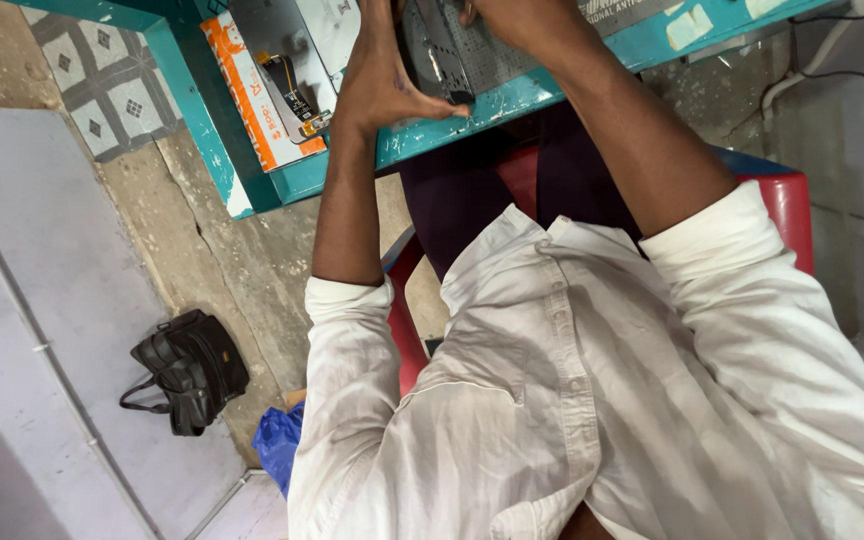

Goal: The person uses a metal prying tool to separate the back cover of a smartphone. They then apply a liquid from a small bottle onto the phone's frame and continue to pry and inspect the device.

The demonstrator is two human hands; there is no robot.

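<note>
At the top of the frame, both hands rest on a dark flat electronic device on the teal worktop: left hand open, right hand grip unclear. It looks thin, stiff and fragile; best held by its edges.

I am sitting at what looks like a small electronics repair stall or workshop. I am leaning over a teal-painted workbench whose paint is chipping at the edge, with a grey gridded work mat on top and a small circuit part lying on an orange-and-white box. A black bag is resting on the cracked concrete floor beside patterned tiles.
</note>
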